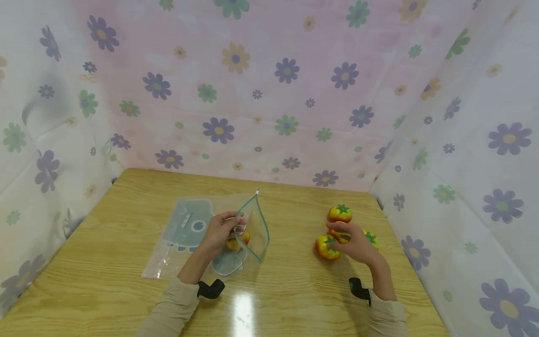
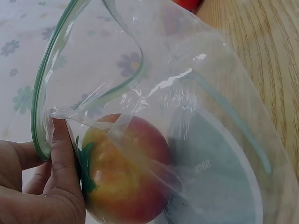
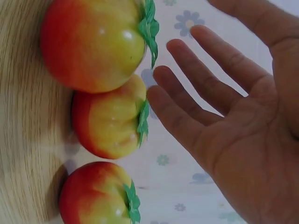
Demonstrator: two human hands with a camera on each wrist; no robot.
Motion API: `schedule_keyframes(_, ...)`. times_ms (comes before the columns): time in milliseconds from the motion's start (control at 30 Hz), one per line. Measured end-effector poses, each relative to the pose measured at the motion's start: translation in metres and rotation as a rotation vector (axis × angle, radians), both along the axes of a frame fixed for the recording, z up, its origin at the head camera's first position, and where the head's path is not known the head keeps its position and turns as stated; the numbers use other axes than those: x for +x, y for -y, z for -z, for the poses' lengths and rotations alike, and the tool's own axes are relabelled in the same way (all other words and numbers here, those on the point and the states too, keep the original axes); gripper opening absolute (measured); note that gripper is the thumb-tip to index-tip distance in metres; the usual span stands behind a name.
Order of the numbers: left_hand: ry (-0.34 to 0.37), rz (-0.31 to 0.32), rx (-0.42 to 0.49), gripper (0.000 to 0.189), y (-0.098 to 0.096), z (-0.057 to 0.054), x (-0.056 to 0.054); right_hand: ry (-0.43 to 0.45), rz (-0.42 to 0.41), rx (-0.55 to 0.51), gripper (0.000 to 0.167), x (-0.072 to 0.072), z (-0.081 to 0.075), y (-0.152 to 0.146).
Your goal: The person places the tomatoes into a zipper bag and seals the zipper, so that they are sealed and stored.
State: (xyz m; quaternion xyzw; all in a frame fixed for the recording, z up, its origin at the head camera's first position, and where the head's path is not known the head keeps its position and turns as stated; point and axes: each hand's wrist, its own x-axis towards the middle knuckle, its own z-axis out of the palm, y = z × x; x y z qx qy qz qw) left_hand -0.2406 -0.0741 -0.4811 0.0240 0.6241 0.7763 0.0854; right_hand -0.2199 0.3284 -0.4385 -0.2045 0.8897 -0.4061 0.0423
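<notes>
My left hand (image 1: 220, 232) pinches the green-edged rim of a clear zip bag (image 2: 205, 56), whose mouth gapes to the right. Inside lies one red-and-yellow tomato (image 2: 128, 172) with a green leafy top; the head view shows it partly behind the fingers. Over on the right, my right hand (image 1: 357, 244) hovers above several similar tomatoes, fingers spread and holding nothing. The nearest tomato (image 1: 326, 248) sits just left of its thumb. Another tomato (image 1: 340, 213) stands behind, one more is partly covered by the fingers, and a further tomato (image 1: 372, 238) peeks out beyond the hand.
The bag's printed blue-grey part (image 1: 189, 224) lies flat on the wooden table (image 1: 290, 290) to the left. Flower-patterned cloth (image 1: 261, 93) hangs behind the table and on both sides. A slider (image 1: 258, 192) sits at the top corner of the bag's mouth.
</notes>
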Motion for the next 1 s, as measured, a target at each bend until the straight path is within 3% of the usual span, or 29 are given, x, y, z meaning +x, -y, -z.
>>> schedule_keyframes(200,0.006,0.0,0.01,0.03,0.001,0.001,0.001,0.111,-0.01,0.004,0.058,0.005,0.003,-0.007)
schedule_keyframes(500,0.005,0.002,0.03,0.03,0.001,0.001,0.001,0.019,-0.011,0.043,0.058,0.006,0.014,-0.009)
schedule_keyframes(767,0.013,0.001,0.017,0.029,0.0,0.004,0.002,0.058,0.054,0.036,0.058,0.005,0.028,-0.009)
schedule_keyframes(1000,-0.013,0.008,0.008,0.03,0.001,0.004,0.0,0.038,0.101,0.031,0.059,0.002,0.027,0.001)
